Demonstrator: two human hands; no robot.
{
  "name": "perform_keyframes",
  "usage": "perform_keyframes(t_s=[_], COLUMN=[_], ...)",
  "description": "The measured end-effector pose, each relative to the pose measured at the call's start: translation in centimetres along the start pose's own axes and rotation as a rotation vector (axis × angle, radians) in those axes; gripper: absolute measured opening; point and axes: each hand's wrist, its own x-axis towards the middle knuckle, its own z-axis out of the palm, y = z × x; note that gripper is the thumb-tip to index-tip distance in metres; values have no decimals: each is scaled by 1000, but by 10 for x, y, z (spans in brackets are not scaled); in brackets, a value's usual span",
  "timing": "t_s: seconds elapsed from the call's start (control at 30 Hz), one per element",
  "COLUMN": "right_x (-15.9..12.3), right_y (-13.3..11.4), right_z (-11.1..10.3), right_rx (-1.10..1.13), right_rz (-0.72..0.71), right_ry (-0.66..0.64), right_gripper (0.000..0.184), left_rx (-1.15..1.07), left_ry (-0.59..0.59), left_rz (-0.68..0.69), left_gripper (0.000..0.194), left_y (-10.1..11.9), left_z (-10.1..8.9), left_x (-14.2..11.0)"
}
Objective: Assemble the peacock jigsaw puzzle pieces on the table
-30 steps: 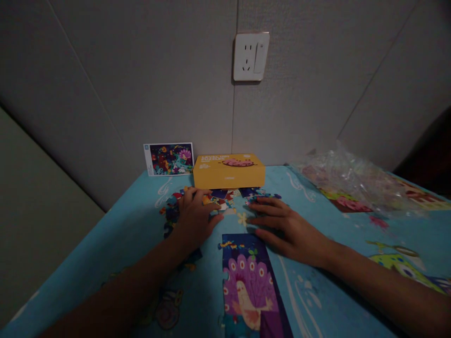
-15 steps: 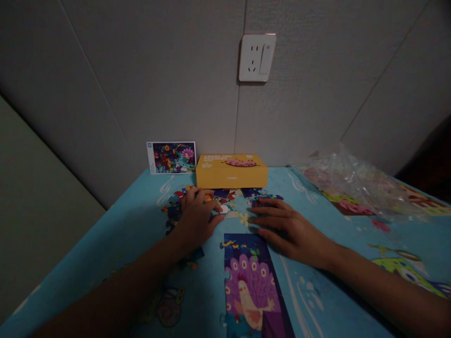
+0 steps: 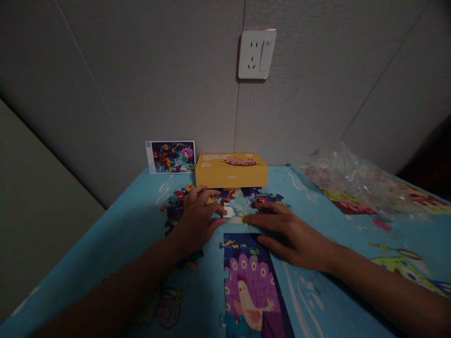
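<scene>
My left hand (image 3: 201, 218) curls over loose puzzle pieces on the table. Its thumb and index finger pinch the left side of a puzzle piece (image 3: 229, 212) with white, grey and teal print. My right hand (image 3: 291, 231) lies palm down with its fingers spread, the index fingertip at that piece's right side. More puzzle pieces (image 3: 260, 193) lie under and beyond its fingertips. Nearer to me is a joined puzzle section (image 3: 250, 281) showing a purple peacock on dark blue. Part of the loose pile (image 3: 172, 211) is hidden behind my left hand.
A yellow puzzle box (image 3: 231, 177) stands against the wall, beside a leaning picture card (image 3: 172, 157). At the right, a clear plastic bag (image 3: 355, 178) covers part of other printed puzzle sections (image 3: 352, 206). A blue patterned cloth (image 3: 116, 225) covers the table. A socket (image 3: 257, 54) is on the wall.
The white-and-teal piece has shifted slightly right, along with my left thumb and index finger. My right index finger has moved a little left, to the piece's edge.
</scene>
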Motion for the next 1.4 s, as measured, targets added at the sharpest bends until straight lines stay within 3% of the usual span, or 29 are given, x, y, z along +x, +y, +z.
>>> perform_keyframes(t_s=[0.13,0.33,0.43,0.6,0.77,0.93,1.03,1.17,1.4], right_x=[1,0,0,1,-3,-5,-2,0,-2], right_y=[3,6,6,4,3,-6,-11,-12,-6], right_z=[-1,-1,-1,-3,-2,0,0,-2,-3], right_rx=[-30,-60,-50,-44,-42,13,53,69,64], right_rz=[-31,-25,-19,-41,-5,-64,-129,-124,-70], right_ry=[40,114,108,120,124,76,27,39,35], right_gripper=[34,29,28,30,43,70,77,71,65], left_rx=[-6,192,200,202,199,-22,-109,-97,-3], left_ry=[19,31,5,32,148,166,139,161,170], left_rz=[-57,-451,-494,-441,-304,33,184,190,74], left_gripper=[8,46,42,37,39,41,51,59,62], left_y=[-1,-10,-14,-14,-7,12,23,24,11], left_z=[-3,-10,-13,-14,-15,-16,-13,-10,-14], left_x=[2,6,7,8,6,2,-1,-1,1])
